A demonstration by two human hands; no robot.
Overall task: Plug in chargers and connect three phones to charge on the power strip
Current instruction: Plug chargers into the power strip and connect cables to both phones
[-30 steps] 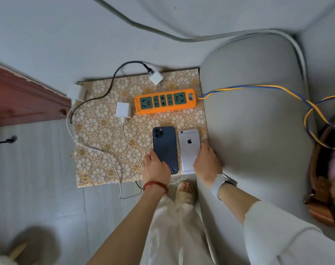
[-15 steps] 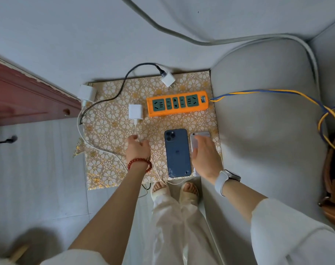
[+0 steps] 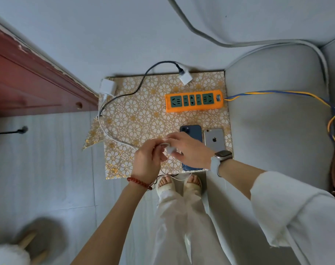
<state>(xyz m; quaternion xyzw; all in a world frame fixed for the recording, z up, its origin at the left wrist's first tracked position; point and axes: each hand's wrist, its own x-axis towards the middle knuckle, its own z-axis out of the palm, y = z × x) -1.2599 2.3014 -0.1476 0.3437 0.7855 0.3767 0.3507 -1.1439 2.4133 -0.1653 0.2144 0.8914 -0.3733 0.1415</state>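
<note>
An orange power strip (image 3: 194,101) with green sockets lies at the back right of a gold flower-patterned mat (image 3: 136,115). Nothing is plugged into it. A dark blue phone (image 3: 191,131) and a silver phone (image 3: 214,139) lie face down side by side in front of it. Both hands meet above the mat, left of the phones. My right hand (image 3: 189,150) grips a small white charger (image 3: 170,149), and my left hand (image 3: 146,161) pinches its white cable right beside it. A second white charger (image 3: 185,77) with a black cable lies behind the strip. A third white charger (image 3: 107,87) sits at the mat's far left corner.
A red-brown wooden panel (image 3: 29,88) runs along the left. A grey sofa cushion (image 3: 277,121) borders the mat on the right, with the strip's blue-and-yellow wire (image 3: 277,92) across it. My feet (image 3: 179,183) stand at the mat's near edge. A black cable end (image 3: 21,130) lies on the floor tiles.
My left hand lifted the white charger that lay left of the strip and pulled it back. My right hand left the silver phone and took hold of the charger.
</note>
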